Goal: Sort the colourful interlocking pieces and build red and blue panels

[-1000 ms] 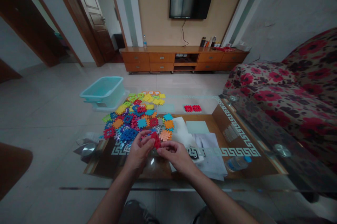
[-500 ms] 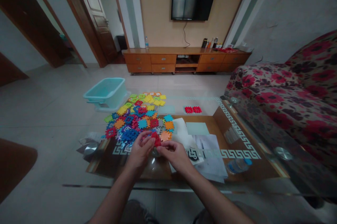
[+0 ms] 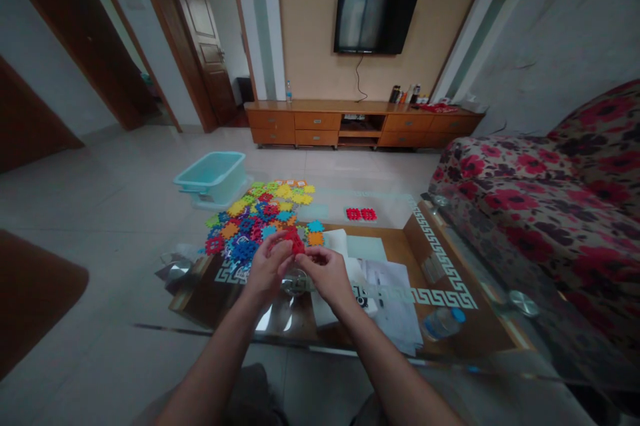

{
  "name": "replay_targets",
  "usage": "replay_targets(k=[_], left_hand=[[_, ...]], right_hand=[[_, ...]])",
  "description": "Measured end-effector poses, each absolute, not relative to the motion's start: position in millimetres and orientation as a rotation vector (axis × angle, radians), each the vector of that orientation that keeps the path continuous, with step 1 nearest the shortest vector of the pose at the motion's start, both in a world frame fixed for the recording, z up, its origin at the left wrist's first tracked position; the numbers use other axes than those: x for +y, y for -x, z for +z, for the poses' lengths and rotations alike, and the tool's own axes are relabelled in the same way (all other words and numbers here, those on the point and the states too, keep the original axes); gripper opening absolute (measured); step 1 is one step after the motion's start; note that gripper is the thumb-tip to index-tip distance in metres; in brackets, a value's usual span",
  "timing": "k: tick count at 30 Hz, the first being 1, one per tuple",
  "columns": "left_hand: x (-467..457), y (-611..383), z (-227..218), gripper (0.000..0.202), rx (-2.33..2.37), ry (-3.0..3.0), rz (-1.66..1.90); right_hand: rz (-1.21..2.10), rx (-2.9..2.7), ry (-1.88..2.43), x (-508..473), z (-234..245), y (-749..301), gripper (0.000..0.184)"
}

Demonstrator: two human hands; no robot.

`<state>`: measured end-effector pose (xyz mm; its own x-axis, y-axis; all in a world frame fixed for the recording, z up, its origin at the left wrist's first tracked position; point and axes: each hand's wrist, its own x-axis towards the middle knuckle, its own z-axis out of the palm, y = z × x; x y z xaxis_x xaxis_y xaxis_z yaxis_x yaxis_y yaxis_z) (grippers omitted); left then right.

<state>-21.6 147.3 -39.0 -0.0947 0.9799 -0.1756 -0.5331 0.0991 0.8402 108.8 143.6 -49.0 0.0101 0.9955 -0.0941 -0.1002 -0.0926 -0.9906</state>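
Between my two hands, above the near side of the glass table, is a red interlocking tile piece. My left hand is closed on its left side. With pinched fingers, my right hand grips its lower right edge. Whether it is one tile or several joined is too small to tell. Just beyond my hands spreads a pile of coloured interlocking tiles in blue, yellow, orange, red and green. Two red tiles lie side by side farther right on the glass.
The glass table has a patterned border. Papers and a bottle with a blue cap are at its near right. A turquoise tub stands beyond the pile at left. A floral sofa runs along the right.
The view has tilted up slightly and shifted. My hands have risen a little with the red piece, now covering part of the tile pile; both still hold it.
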Motion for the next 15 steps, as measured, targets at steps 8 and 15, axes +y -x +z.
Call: replay_targets(k=[8,15], left_hand=[[153,-3,-5,0.036,1.280,-0.823,1.267],[140,-32,-34,0.010,1.452,-1.577,0.747]], right_hand=[[1.028,-1.078,1.298,159,-23,-128,0.041],[0.754,-1.109,1.537,179,-36,-157,0.046]])
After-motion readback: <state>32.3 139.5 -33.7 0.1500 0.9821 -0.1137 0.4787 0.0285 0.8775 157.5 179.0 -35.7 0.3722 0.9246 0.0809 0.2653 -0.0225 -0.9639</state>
